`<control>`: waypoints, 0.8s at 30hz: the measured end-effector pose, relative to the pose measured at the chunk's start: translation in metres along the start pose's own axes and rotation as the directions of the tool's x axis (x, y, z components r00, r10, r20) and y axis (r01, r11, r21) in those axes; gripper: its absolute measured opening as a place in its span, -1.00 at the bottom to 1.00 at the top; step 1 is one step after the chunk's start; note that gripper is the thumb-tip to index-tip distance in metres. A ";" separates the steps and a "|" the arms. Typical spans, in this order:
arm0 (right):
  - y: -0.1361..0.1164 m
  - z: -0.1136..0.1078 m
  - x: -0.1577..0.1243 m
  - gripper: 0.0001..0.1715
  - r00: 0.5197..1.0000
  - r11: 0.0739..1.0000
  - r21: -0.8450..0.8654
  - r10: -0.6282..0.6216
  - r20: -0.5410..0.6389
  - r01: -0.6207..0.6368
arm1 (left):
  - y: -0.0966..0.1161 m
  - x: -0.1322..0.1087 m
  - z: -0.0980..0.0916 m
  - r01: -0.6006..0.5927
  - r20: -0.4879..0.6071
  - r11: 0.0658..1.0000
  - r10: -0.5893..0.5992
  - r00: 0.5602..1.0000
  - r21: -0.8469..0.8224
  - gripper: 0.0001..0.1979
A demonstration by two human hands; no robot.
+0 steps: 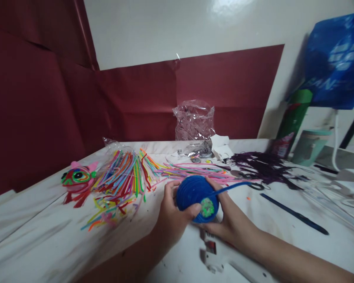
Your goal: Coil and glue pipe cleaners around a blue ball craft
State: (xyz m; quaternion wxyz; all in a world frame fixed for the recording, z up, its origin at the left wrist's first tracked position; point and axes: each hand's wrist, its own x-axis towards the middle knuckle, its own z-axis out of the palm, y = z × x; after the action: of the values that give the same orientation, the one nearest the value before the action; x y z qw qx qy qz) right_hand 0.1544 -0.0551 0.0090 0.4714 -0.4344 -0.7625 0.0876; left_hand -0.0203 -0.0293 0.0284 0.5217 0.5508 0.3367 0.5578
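Observation:
Both my hands hold a blue ball (pixel 194 192) wound from pipe cleaner, with a green sparkly patch on its near side. My left hand (pixel 172 214) grips it from the left, thumb pressed beside the green patch. My right hand (pixel 227 220) cups it from the right and below. A loose blue pipe cleaner tail (pixel 233 186) runs off the ball to the right. A white glue gun (pixel 221 255) lies on the table under my hands.
A heap of coloured pipe cleaners (pixel 126 177) lies to the left, beside a pink and green pipe cleaner figure (pixel 78 179). Dark purple pipe cleaners (pixel 262 165), scissors (pixel 253 184), a blue stick (pixel 295 214), a plastic bag (pixel 194 120) and a green can (pixel 290 122) sit behind.

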 end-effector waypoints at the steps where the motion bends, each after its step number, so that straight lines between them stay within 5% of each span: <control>1: -0.001 0.000 0.000 0.13 1.000 0.999 -0.022 -0.027 -0.001 0.027 | 0.000 -0.001 0.000 -0.006 0.004 1.000 0.006 1.000 0.015 -0.41; 11: -0.001 -0.004 -0.001 0.12 0.995 0.992 -0.077 -0.102 0.013 0.103 | -0.003 0.001 -0.003 -0.042 0.035 0.999 0.041 0.999 0.023 -0.37; 20: -0.006 -0.001 0.009 0.10 0.980 0.933 0.309 0.199 -0.009 -0.186 | -0.004 0.007 -0.003 -0.014 0.071 0.996 0.021 0.997 -0.089 -0.29; 24: -0.012 0.003 0.008 0.02 0.981 0.929 0.325 0.193 -0.018 -0.176 | -0.012 0.003 -0.001 -0.042 0.044 0.999 0.041 0.998 0.017 -0.30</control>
State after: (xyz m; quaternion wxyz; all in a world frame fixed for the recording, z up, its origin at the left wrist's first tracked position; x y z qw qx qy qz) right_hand 0.1442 -0.0558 0.0189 0.5444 -0.4235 -0.6818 0.2438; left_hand -0.0183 -0.0235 0.0177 0.5121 0.5745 0.3187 0.5533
